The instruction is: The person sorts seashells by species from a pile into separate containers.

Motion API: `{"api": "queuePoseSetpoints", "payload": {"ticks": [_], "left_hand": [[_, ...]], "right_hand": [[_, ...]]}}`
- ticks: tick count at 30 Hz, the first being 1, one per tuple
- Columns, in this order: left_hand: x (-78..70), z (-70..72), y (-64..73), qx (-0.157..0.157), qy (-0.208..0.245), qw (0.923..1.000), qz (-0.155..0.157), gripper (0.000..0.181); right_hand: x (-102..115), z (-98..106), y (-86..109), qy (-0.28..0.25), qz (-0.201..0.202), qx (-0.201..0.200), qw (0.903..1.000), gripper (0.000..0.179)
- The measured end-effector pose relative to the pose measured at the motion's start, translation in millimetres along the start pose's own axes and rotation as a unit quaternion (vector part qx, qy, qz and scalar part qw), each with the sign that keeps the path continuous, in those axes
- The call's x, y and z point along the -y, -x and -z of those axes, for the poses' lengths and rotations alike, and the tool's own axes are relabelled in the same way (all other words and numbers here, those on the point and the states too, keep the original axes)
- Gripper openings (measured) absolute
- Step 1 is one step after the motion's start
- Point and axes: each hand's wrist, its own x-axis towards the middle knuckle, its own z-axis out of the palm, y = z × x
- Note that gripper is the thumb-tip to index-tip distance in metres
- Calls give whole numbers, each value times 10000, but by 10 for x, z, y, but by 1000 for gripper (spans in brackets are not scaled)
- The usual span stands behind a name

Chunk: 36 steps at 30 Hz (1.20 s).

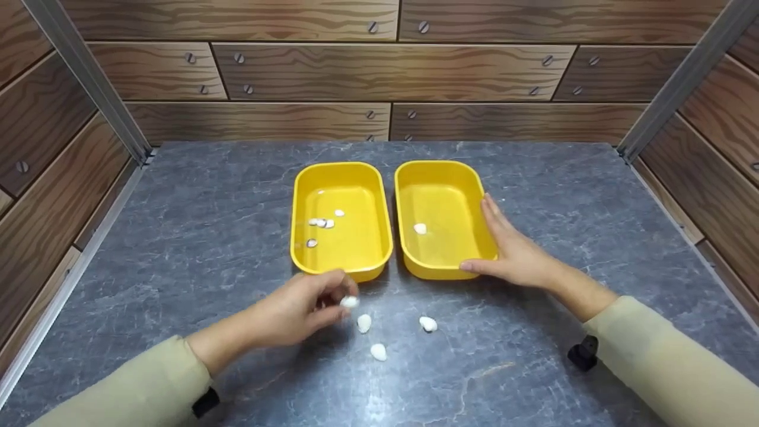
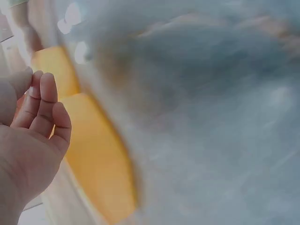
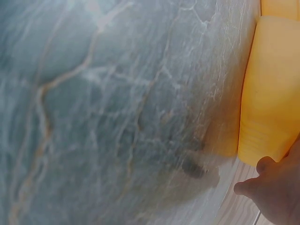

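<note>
The left hand (image 1: 296,311) is positioned at 7 o'clock on the grey marbled tabletop (image 1: 195,237), just in front of the left yellow rectangular plastic tray (image 1: 341,220). Its thumb and fingertips are curled and pinch one small white pebble (image 1: 350,302). In the left wrist view the fingers (image 2: 44,105) appear bent, and the pebble itself is hidden there; the yellow tray shows as a blurred shape beside the palm.

The left tray holds several small white pebbles (image 1: 323,223) clustered at 9 o'clock on its floor. Its near rim lies just beyond the left hand's knuckles.

Three loose white pebbles (image 1: 378,351) lie on the tabletop at 6 o'clock, in front of the gap between the two trays, close to the left hand's fingertips but apart from them.

The right yellow rectangular plastic tray (image 1: 442,218) stands just beside the left one, the two rims near each other. One white pebble (image 1: 420,228) lies on its floor at 9 o'clock.

The right hand (image 1: 516,252) rests against the right tray's outer wall at 4 o'clock. Its fingers are extended along the right side wall, and the thumb presses the near corner. It braces the tray without curling round it.
</note>
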Motion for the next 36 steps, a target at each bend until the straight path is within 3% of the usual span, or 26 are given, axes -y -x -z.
{"api": "queuePoseSetpoints", "payload": {"ticks": [4, 11, 19, 24, 31, 36], "left_hand": [[-191, 181, -158, -129, -97, 9998, -131, 16], [-427, 444, -513, -481, -291, 9964, -636, 17], [-572, 513, -914, -625, -380, 9953, -633, 17], [-548, 476, -1173, -582, -132, 9978, -290, 21], [-388, 383, -1462, -719, 71, 9973, 144, 22], [-249, 289, -1609, -771, 139, 9967, 211, 22]], "right_hand": [[-5, 0, -4, 0, 4, -17, 10000, 129], [2, -7, 1, -3, 11, -30, 10000, 130], [15, -16, -8, 62, 68, -30, 10000, 129], [15, -8, -1, 32, 19, -24, 10000, 129], [8, -4, 4, -22, -41, -24, 10000, 128], [2, -17, 2, -29, -45, -25, 10000, 128]]}}
